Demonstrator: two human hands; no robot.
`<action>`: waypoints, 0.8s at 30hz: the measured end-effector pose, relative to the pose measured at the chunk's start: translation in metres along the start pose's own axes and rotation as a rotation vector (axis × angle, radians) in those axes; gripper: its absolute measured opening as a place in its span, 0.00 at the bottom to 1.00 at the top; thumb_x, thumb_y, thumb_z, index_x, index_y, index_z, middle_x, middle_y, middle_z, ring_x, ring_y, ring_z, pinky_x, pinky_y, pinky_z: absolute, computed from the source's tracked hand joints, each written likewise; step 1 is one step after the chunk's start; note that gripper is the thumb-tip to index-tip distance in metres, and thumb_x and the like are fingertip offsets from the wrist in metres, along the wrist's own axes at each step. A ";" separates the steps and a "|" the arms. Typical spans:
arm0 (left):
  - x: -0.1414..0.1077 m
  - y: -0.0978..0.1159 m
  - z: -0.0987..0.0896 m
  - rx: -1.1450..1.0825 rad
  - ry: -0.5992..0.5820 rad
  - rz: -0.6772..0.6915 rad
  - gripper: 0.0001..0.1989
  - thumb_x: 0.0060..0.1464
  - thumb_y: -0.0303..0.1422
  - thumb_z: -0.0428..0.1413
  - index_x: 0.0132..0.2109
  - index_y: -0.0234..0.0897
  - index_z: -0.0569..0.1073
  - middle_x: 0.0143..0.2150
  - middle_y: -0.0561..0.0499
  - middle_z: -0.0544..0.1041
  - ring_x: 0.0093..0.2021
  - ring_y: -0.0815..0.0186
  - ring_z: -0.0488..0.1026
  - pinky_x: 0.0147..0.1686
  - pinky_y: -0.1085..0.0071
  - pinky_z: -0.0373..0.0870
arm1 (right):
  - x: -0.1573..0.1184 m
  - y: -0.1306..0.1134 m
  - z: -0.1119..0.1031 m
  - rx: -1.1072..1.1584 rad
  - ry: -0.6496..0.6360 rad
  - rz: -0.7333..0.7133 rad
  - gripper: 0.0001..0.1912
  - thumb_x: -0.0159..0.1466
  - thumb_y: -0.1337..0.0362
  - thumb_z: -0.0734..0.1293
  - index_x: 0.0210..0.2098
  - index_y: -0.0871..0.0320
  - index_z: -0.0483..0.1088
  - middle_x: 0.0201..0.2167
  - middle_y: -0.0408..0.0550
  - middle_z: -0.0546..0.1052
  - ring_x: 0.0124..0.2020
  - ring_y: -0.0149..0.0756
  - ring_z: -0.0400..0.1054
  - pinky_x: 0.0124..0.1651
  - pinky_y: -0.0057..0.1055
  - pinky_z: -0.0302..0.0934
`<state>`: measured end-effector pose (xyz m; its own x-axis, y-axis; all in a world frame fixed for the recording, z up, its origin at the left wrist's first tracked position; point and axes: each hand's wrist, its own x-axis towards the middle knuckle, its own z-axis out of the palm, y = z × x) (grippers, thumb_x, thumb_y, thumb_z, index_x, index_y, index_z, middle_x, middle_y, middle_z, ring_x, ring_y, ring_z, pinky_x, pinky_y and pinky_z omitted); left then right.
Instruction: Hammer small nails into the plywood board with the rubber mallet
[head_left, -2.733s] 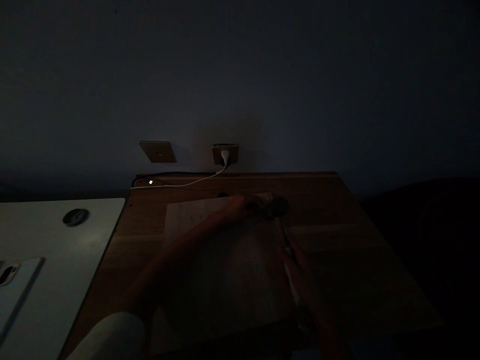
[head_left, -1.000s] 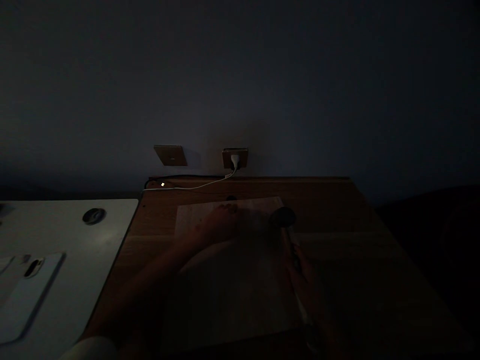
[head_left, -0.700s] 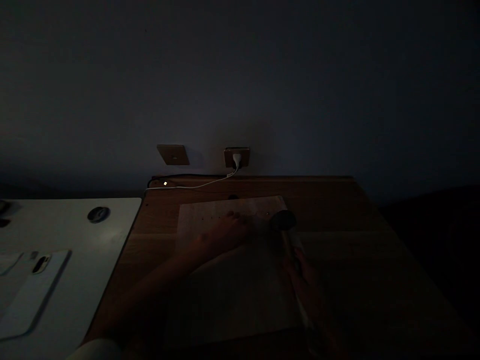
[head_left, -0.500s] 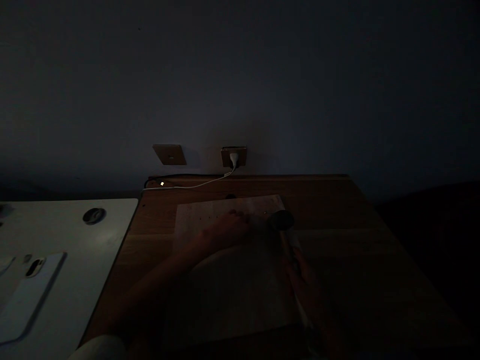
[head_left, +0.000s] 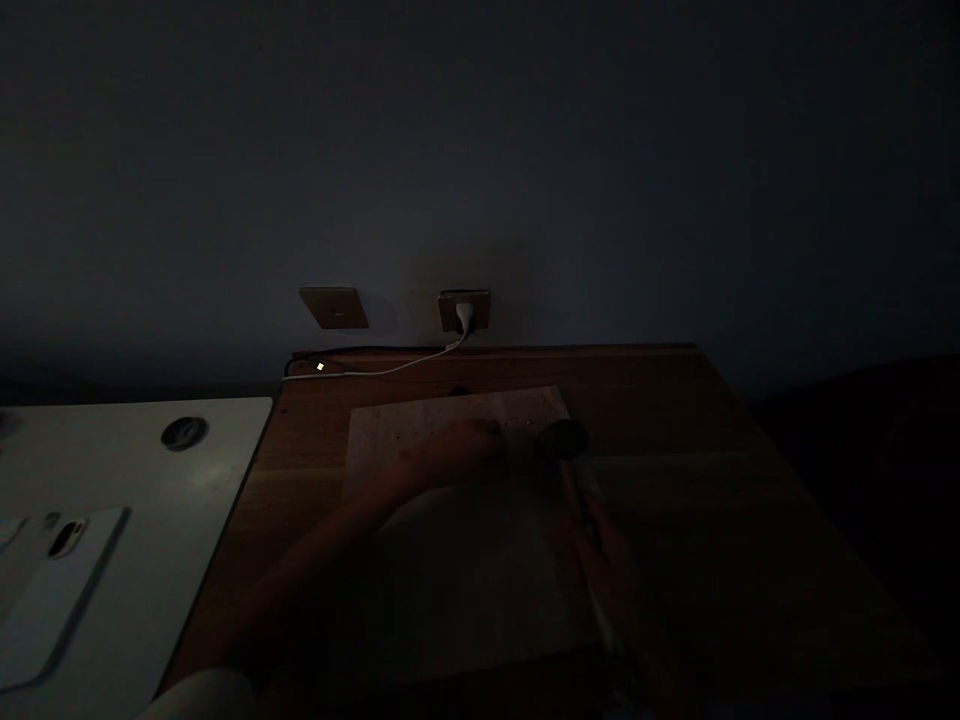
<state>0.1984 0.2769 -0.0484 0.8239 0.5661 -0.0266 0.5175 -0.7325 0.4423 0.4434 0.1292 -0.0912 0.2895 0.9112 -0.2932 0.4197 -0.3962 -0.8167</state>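
A pale wooden board (head_left: 465,580) lies on the brown wooden table. My left hand (head_left: 457,450) rests over its far half with the fingers curled together; whatever they may pinch is lost in the dark. Several small dark dots, perhaps nails or holes, run along the board to the left of that hand. A tiny shiny point (head_left: 529,422) shows to its right. In my right hand (head_left: 611,560) is a mallet (head_left: 564,440) with a dark rounded head and a slim handle. Its head hangs over the board's right edge, close to the shiny point.
To the left stands a white table (head_left: 172,520) with a white phone (head_left: 67,590) and a dark round fitting (head_left: 184,433). Behind, a white cable (head_left: 390,373) runs to a plug in the wall socket (head_left: 463,312). The room is very dim.
The fingers of my left hand have curled in slightly more on the board. My right hand and the mallet stay nearly in place. The view has shifted a little.
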 end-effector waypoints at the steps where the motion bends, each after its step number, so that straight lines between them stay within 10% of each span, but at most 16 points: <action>1: 0.004 -0.007 -0.003 -0.096 0.024 -0.010 0.06 0.61 0.27 0.56 0.42 0.35 0.78 0.42 0.46 0.79 0.39 0.64 0.77 0.40 0.71 0.72 | 0.000 0.000 0.000 0.001 -0.005 0.003 0.39 0.61 0.39 0.62 0.62 0.58 0.70 0.62 0.59 0.74 0.63 0.55 0.68 0.65 0.49 0.60; 7: 0.030 -0.036 0.004 -0.250 0.192 -0.085 0.12 0.60 0.24 0.56 0.48 0.34 0.79 0.47 0.45 0.82 0.46 0.62 0.78 0.48 0.68 0.71 | -0.001 -0.005 -0.001 0.003 -0.027 0.009 0.37 0.62 0.39 0.62 0.62 0.56 0.70 0.62 0.58 0.74 0.64 0.53 0.66 0.65 0.48 0.60; 24: 0.033 -0.028 -0.001 0.090 0.115 -0.063 0.10 0.64 0.25 0.53 0.43 0.33 0.80 0.44 0.42 0.81 0.42 0.60 0.79 0.43 0.69 0.72 | -0.001 0.002 0.002 -0.049 -0.007 0.013 0.41 0.61 0.37 0.61 0.63 0.57 0.69 0.66 0.59 0.70 0.66 0.55 0.64 0.68 0.50 0.58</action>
<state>0.2110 0.3165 -0.0613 0.7597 0.6480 0.0535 0.5905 -0.7220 0.3606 0.4423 0.1276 -0.0929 0.2896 0.9066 -0.3070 0.4575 -0.4128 -0.7876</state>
